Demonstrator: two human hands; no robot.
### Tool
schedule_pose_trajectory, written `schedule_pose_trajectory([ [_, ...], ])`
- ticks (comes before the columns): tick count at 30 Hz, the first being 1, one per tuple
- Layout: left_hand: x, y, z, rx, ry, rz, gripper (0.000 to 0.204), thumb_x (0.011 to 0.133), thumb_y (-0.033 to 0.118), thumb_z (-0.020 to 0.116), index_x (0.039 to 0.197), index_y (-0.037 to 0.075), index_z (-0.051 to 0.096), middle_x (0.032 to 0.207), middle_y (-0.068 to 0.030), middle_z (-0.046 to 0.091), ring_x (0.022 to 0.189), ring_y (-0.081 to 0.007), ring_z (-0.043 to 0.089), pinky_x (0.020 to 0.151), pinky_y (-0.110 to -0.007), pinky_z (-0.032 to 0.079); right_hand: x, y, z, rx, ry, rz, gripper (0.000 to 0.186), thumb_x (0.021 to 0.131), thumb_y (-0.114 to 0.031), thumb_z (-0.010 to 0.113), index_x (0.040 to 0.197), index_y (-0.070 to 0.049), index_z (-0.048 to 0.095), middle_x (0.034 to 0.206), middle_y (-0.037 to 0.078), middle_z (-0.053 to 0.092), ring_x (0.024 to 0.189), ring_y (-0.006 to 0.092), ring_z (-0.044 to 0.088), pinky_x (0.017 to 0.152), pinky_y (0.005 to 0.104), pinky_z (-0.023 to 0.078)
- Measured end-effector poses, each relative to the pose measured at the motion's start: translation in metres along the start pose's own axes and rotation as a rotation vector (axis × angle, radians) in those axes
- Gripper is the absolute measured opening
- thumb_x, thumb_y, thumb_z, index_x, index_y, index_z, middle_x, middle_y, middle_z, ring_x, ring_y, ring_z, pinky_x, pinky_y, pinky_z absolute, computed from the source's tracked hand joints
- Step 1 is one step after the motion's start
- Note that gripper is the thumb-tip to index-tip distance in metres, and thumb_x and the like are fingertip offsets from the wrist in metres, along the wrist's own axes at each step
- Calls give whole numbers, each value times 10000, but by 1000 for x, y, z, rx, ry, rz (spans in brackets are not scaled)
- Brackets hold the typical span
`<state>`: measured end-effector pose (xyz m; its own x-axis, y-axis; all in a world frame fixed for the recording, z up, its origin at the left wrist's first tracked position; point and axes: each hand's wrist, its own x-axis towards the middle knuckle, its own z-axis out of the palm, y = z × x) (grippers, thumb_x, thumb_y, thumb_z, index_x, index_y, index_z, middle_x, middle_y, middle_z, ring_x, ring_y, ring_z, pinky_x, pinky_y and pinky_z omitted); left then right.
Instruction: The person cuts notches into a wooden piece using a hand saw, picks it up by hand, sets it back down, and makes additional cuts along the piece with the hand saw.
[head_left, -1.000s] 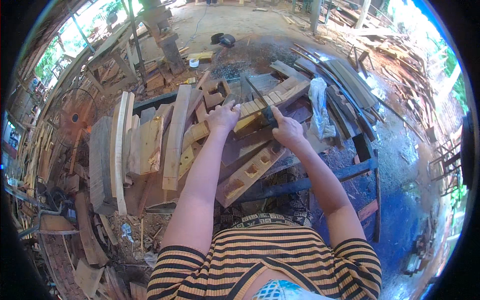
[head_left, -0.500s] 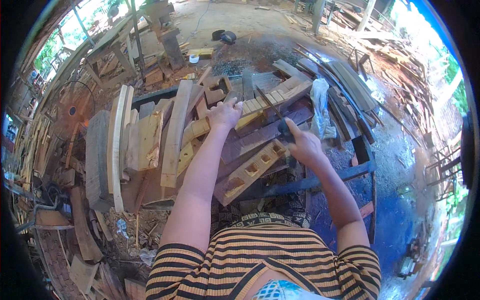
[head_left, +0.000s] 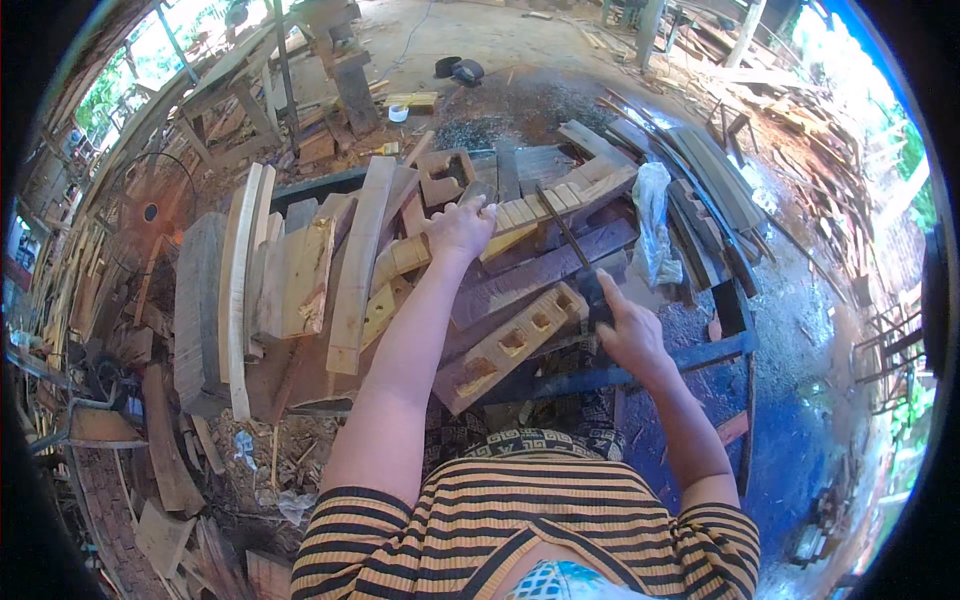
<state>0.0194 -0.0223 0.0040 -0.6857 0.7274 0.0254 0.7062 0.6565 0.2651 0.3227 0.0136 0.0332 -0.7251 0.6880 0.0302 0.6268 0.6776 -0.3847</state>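
Observation:
My left hand [head_left: 463,232] grips a long pale notched wooden piece [head_left: 521,212] lying diagonally across a pile of timber. My right hand [head_left: 630,330], lower and to the right, is closed on the dark handle of a thin, long-bladed hand tool [head_left: 562,225]; its blade reaches across the notches. Just below, a wooden block with square mortises [head_left: 478,365] lies among the pieces. An upright-grained plank [head_left: 358,270] and other offcuts lie left of my left hand. A crumpled plastic sheet [head_left: 655,220] lies right of the notched piece.
The pile rests on a dark metal frame [head_left: 700,350]. A round fan guard [head_left: 150,212] stands at the left, above a wheelbarrow [head_left: 100,430]. A white container [head_left: 398,113] and dark round items [head_left: 466,71] lie on the floor beyond, with scrap timber [head_left: 780,160] at the back right.
My right hand has drawn down and right toward my body, pulling the tool along, so more of its blade shows. My left hand stays on the notched piece.

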Motion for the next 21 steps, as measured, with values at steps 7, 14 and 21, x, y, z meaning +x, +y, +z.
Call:
schedule_pose_trajectory([
  [7,1,-2,2,15,7,17,506,951,567,348,1359,332,532,1245,-145,614,1132,-347,600,988,-540,396,57,-20,-7,-50,-56,11,707,785,-180,544,1461,-159,338,966,256,664,944,421,636,846,486,482],
  [14,0,3,6,-15,-6,1,506,949,567,349,1353,329,539,1264,-143,609,1152,-346,592,1004,-536,382,108,-17,19,-36,14,-10,717,771,-166,548,1455,-140,336,972,264,661,957,415,636,844,481,486],
  [21,3,-4,5,-17,25,1,496,946,555,362,1342,324,550,1232,-154,620,1124,-350,605,987,-532,400,-7,2,-3,-39,-26,-5,764,765,-183,566,1483,-147,307,896,255,658,852,420,647,786,487,494],
])
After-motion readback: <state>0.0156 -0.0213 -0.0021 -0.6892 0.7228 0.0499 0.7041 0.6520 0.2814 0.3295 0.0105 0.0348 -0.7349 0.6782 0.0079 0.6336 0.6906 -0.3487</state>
